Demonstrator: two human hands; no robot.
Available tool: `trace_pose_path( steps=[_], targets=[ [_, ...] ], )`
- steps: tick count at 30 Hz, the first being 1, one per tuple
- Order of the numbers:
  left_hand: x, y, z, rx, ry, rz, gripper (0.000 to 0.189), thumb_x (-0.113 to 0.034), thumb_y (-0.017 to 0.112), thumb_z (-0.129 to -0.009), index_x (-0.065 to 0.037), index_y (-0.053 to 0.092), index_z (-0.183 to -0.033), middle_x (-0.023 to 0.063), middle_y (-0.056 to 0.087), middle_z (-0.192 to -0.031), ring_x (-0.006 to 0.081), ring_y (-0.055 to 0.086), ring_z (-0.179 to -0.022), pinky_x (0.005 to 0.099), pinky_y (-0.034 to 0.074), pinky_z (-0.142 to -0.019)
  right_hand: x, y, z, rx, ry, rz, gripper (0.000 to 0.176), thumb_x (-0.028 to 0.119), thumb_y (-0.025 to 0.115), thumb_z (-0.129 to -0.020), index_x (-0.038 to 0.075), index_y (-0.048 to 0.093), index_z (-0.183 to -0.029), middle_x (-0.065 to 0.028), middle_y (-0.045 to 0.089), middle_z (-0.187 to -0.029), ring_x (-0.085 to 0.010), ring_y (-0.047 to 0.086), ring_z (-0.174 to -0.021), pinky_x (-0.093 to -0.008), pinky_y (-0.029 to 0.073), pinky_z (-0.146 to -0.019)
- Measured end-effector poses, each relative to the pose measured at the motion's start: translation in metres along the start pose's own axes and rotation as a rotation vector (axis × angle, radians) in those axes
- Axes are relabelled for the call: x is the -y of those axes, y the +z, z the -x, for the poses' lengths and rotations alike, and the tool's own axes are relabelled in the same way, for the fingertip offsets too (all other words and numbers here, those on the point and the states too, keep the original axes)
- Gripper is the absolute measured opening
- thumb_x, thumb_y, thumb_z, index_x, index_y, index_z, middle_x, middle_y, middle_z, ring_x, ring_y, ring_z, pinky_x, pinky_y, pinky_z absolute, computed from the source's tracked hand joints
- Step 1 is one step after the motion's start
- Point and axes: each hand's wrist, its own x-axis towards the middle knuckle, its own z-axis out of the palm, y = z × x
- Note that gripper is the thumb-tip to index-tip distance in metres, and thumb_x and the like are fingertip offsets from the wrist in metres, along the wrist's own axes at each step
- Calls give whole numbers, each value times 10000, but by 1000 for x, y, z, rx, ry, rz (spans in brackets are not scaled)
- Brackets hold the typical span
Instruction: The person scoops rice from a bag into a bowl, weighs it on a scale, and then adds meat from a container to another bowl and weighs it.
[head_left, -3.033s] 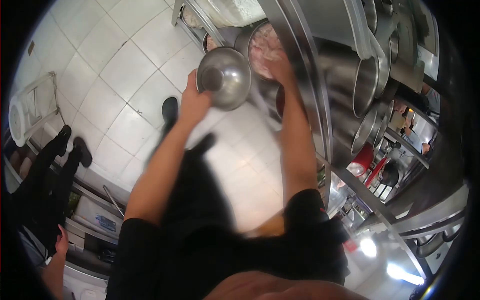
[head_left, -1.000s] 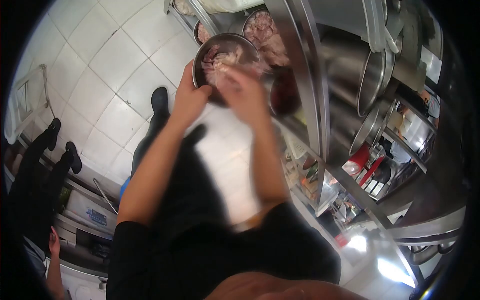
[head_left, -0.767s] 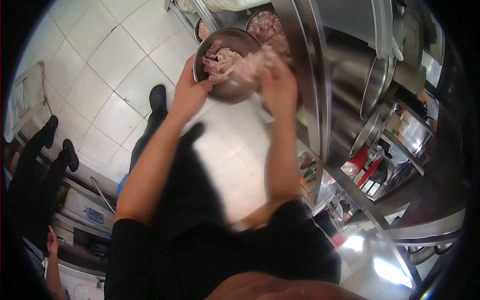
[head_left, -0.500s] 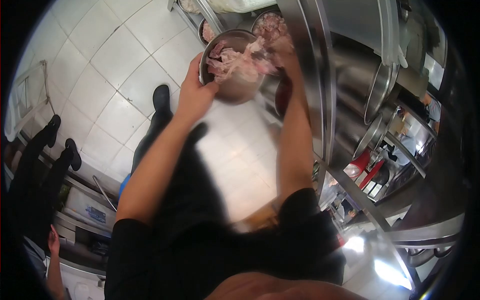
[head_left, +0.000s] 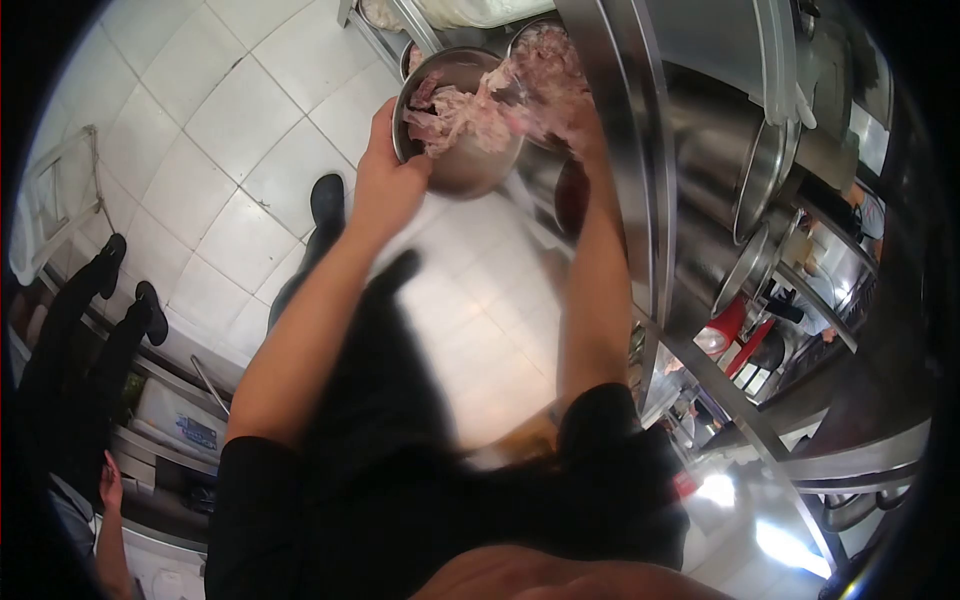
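**A:** On my screen I see white floor tiles below and a steel rack close on the right.

**B:** What is held?

**A:** The left hand is clamped on the rim of the steel bowl. The bowl is up in the air, over the floor and beside the rack. Raw meat lies in it. The right hand is at the meat by the far rim. It is too blurry for me to tell if its fingers are closed.

**B:** What could go wrong?

**A:** I think wet meat could slip over the rim onto the tiles. One hand holds the bowl, so it could tip. The right arm could bump the rack.

**B:** Any room?

**A:** Open floor on the left. Another person's legs stand well apart.
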Motion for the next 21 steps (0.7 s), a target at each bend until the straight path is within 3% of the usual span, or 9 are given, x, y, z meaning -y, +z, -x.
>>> trace_pose_path(
  steps=[2, 4, 7, 9, 11, 15, 16, 18, 21],
  targets=[
    [-3, 1, 3, 5, 1, 0, 652, 41, 470, -659, -74, 366, -1292, 81, 522, -1046, 169, 493, -948, 274, 396, -838, 56, 19, 41, 14, 44, -193, 437, 243, 707, -751, 84, 572, -1135, -98, 544, -1135, -187, 519, -1032, -315, 428, -854],
    [-9, 3, 4, -17, 15, -1, 652, 43, 470, -658, -74, 369, -1292, 86, 526, -1056, 171, 496, -961, 278, 395, -843, 183, 79, 75, -77, 668, -160, 527, 214, 699, -754, 41, 477, -1199, -51, 609, -863, -106, 556, -600, -234, 469, -580],
    [-7, 4, 4, 4, 31, -18, 646, 55, 461, -669, -68, 368, -1296, 82, 530, -1069, 166, 507, -953, 268, 410, -822, 200, 128, 107, -177, 257, 126, 535, 279, 687, -755, 51, 477, -1191, -74, 606, -908, -164, 590, -699, -290, 485, -651],
    [-7, 2, 4, 30, 35, -15, 642, 28, 485, -681, -75, 361, -1302, 114, 551, -1082, 199, 527, -979, 284, 416, -839, 187, 151, 107, -125, -352, 413, 579, 287, 685, -752, 55, 452, -1229, -126, 588, -1058, -243, 600, -892, -340, 480, -764],
    [-10, 2, 2, 55, 49, -6, 641, 1, 510, -692, -82, 353, -1308, 146, 572, -1096, 232, 547, -1005, 300, 421, -856, 192, 165, 113, 59, -464, 454, 606, 263, 675, -755, 60, 423, -1267, -177, 531, -1185, -306, 551, -1048, -362, 453, -850],
    [-3, -4, -2, 38, -17, 209, 634, 68, 480, -697, -76, 370, -1304, 90, 549, -1097, 161, 540, -961, 254, 436, -794, 209, 137, 120, 34, -125, 61, 554, 277, 595, -814, 50, 412, -1285, -193, 524, -1208, -329, 508, -1121, -386, 375, -948],
    [-1, -6, -4, 46, -9, 197, 632, 68, 481, -699, -73, 369, -1304, 88, 542, -1107, 157, 535, -967, 249, 431, -801, 209, 118, 112, -32, 21, 255, 524, 201, 599, -829, 39, 414, -1292, -144, 546, -1201, -203, 532, -1083, -349, 403, -925],
    [-2, -6, -2, 52, -1, 188, 630, 67, 483, -701, -71, 367, -1305, 87, 535, -1118, 153, 529, -974, 244, 426, -807, 195, 115, 93, -116, 258, 575, 506, 275, 591, -818, 74, 454, -1261, -164, 544, -1196, -270, 548, -1064, -366, 424, -894],
    [-8, -3, -4, 37, -88, 192, 616, 65, 482, -702, -58, 372, -1296, 90, 534, -1121, 157, 510, -1005, 253, 409, -845, 180, 114, 72, -102, 246, 560, 512, 291, 602, -804, 72, 464, -1246, -171, 544, -1189, -285, 551, -1052, -368, 428, -880]
  ],
)
